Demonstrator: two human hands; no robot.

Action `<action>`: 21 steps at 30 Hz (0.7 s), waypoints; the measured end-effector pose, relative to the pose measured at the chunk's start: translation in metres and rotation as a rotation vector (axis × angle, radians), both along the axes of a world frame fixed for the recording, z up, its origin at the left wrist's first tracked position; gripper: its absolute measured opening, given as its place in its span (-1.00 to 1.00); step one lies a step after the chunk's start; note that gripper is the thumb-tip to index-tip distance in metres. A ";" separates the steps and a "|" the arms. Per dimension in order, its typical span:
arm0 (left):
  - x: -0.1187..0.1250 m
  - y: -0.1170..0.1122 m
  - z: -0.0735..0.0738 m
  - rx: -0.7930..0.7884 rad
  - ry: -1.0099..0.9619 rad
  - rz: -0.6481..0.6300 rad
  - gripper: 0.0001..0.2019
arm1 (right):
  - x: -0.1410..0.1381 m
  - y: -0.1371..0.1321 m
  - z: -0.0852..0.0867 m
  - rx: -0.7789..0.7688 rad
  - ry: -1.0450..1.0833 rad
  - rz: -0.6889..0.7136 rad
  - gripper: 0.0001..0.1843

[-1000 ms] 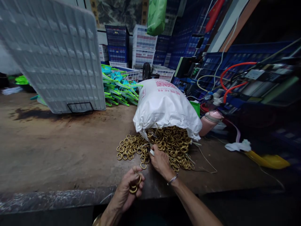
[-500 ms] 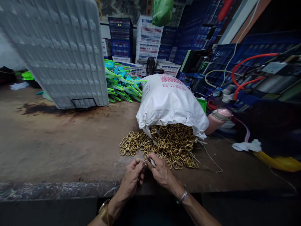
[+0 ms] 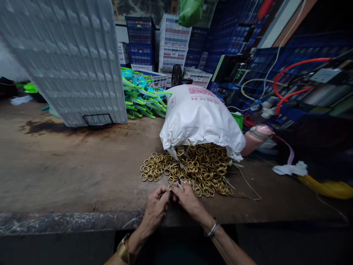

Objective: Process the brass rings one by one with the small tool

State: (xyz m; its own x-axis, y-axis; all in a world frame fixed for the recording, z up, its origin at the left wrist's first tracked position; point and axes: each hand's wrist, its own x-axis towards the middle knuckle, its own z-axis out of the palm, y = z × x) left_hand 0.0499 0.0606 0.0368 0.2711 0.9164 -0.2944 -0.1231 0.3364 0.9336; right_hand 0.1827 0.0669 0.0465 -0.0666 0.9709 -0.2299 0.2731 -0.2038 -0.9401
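A white woven sack [image 3: 197, 119] lies on its side on the brown workbench [image 3: 71, 173], and a pile of brass rings [image 3: 198, 167] spills from its mouth. My left hand [image 3: 156, 209] is closed on brass rings just in front of the pile's near edge. My right hand [image 3: 187, 200] is beside it, fingertips meeting the left hand's, pinched around a small pale and dark object I cannot name. Both hands are near the bench's front edge.
A large grey ribbed panel [image 3: 68, 62] leans upright at the back left. Green and blue plastic parts [image 3: 140, 97] are stacked behind the sack. Blue and white crates [image 3: 171, 46] line the back. A pink bottle [image 3: 256, 136], hoses [image 3: 289, 79], white cloth [image 3: 289, 169] and yellow item [image 3: 325, 187] crowd the right.
My right hand drew back from the ring pile toward me, and my left hand rose to meet it. The two hands now touch at the fingertips; little change in the last half second.
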 end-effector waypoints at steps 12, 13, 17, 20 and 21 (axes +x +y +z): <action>-0.002 -0.004 0.002 -0.098 -0.190 -0.060 -0.69 | -0.003 -0.003 0.013 0.080 -0.002 0.021 -0.78; -0.002 -0.005 0.002 -0.100 -0.224 -0.057 -0.70 | -0.003 -0.002 0.013 0.082 0.001 0.023 -0.78; -0.002 -0.007 0.000 -0.117 -0.303 -0.044 -0.72 | 0.000 -0.001 0.010 0.115 -0.049 0.034 -0.76; -0.002 -0.007 0.001 -0.135 -0.274 -0.019 -0.71 | 0.003 -0.004 0.006 0.191 -0.256 0.026 -0.77; -0.002 -0.007 0.001 -0.137 -0.254 -0.009 -0.71 | 0.003 -0.006 0.005 0.221 -0.359 0.047 -0.80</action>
